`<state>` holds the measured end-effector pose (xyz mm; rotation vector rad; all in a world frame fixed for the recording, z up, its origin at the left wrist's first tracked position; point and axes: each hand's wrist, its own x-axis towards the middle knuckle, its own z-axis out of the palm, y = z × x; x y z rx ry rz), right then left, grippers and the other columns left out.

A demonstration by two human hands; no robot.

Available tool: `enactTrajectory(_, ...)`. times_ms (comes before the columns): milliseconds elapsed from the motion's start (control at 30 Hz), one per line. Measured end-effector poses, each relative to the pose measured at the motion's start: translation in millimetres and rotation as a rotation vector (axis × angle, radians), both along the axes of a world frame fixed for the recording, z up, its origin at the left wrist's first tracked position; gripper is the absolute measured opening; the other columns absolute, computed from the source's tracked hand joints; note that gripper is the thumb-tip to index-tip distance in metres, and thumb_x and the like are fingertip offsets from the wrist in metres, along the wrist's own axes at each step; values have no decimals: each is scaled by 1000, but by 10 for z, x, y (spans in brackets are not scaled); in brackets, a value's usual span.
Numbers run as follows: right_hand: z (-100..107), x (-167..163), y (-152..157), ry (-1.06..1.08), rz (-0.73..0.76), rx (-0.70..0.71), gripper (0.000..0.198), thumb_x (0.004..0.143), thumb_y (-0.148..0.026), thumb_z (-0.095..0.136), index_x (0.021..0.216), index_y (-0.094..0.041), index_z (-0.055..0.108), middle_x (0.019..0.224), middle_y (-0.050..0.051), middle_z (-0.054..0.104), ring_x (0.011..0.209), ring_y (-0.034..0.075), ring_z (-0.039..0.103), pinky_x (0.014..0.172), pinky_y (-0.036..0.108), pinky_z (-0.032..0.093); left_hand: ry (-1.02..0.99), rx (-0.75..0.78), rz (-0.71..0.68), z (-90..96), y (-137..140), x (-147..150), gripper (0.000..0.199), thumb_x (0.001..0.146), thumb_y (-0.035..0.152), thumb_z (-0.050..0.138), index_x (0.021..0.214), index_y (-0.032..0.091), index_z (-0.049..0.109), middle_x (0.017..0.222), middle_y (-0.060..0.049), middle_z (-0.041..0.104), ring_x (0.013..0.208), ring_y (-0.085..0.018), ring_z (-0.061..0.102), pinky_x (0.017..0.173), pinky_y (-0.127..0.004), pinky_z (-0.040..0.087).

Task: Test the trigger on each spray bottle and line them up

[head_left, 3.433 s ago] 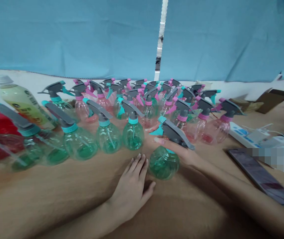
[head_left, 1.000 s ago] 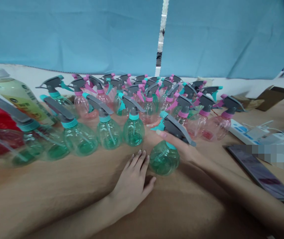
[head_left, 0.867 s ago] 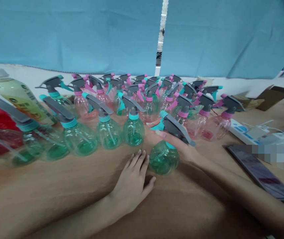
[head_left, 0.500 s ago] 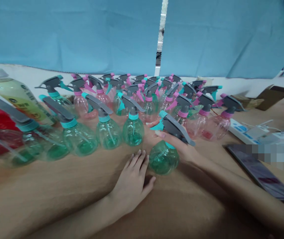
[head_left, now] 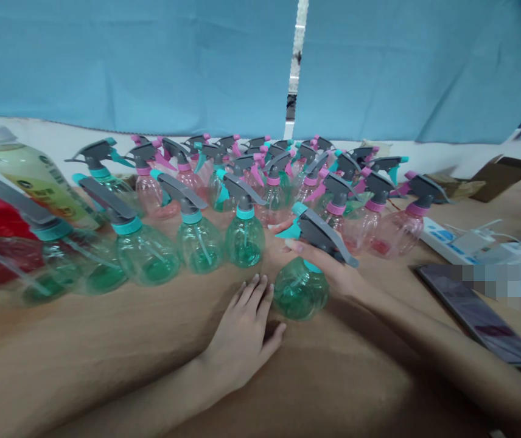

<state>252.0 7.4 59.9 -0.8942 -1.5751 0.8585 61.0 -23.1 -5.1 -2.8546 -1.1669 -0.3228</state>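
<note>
2 hands [head_left: 244, 334]; 1 held green sprayer [head_left: 301, 292]; 5 front-left green sprayers [head_left: 148, 261]; over a dozen rear sprayers [head_left: 273, 198], overlap blocks exact count. 1 labelled bottle [head_left: 44, 182], 1 phone [head_left: 475, 310], 1 power strip [head_left: 438, 234], 1 open brown box [head_left: 500, 179].

The light was rather dim and even; its source could not be seen. Soft shadows lay on the table [head_left: 118, 331] beside the left arm [head_left: 173, 383] and, darker, under the right arm [head_left: 416, 334] toward the near right corner. Small glints marked the green spray bottle [head_left: 300, 292]. Bottles [head_left: 98, 264] toward the left edge looked stretched and blurred; coarse pixel squares covered one patch near the right edge.
</note>
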Motion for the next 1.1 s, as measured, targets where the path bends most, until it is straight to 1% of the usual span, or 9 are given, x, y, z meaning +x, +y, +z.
enactTrajectory(200,-12,-29,8,32,10,-9,25,82,-41,62,105,-30,63,103,1,67,86,19,63,83,37,47,-37,3,-7,-11,-2,1,57,92,41,45,133,2,43,143,-21,40,133,-31,35,105,-47,34)
enactTrajectory(267,-11,-27,7,39,7,-6,25,82,-41,62,104,-30,64,103,1,67,88,18,63,83,36,47,-15,0,-2,-2,-5,4,58,91,41,47,133,1,43,143,-21,39,133,-31,35,106,-47,34)
enactTrajectory(400,-15,7,-3,16,10,-37,20,81,-41,63,97,-29,66,90,0,69,87,19,64,76,34,49,20,-3,9,19,-5,12,60,90,41,49,134,0,42,143,-21,39,133,-31,35,105,-46,34)
enactTrajectory(467,-27,22,-2,17,13,-44,19,81,-39,63,97,-28,66,92,0,69,87,20,64,76,34,49,24,-7,6,22,-4,15,60,90,40,49,134,0,42,143,-22,39,133,-32,35,105,-46,35)
enactTrajectory(533,-43,29,5,23,17,-39,22,82,-38,62,101,-27,65,96,1,68,85,19,63,78,35,49,22,-7,4,22,-3,18,60,91,40,49,134,-1,42,143,-22,39,133,-32,35,105,-46,35)
enactTrajectory(633,-56,29,15,31,30,-36,23,83,-36,61,105,-28,63,94,1,68,85,19,62,80,36,48,0,-9,3,22,-5,18,60,91,41,48,135,0,41,143,-21,40,133,-31,36,105,-46,34)
enactTrajectory(800,-40,12,13,40,38,-42,16,83,-36,62,96,-28,65,97,2,67,84,18,62,78,35,49,-6,-20,1,24,-6,15,59,91,40,48,133,0,43,142,-22,40,132,-32,36,106,-47,34)
enactTrajectory(933,-30,-14,16,54,35,-18,25,83,-38,62,106,-29,63,102,2,65,83,18,61,80,35,48,-10,-14,4,15,-4,11,58,91,41,47,133,1,43,143,-21,40,133,-32,36,106,-47,33)
enactTrajectory(1100,-37,6,14,4,4,-30,20,83,-40,61,99,-28,65,94,1,67,78,18,62,74,35,50,-33,-18,0,11,-3,6,59,92,42,46,134,2,41,143,-21,40,133,-31,35,106,-46,33)
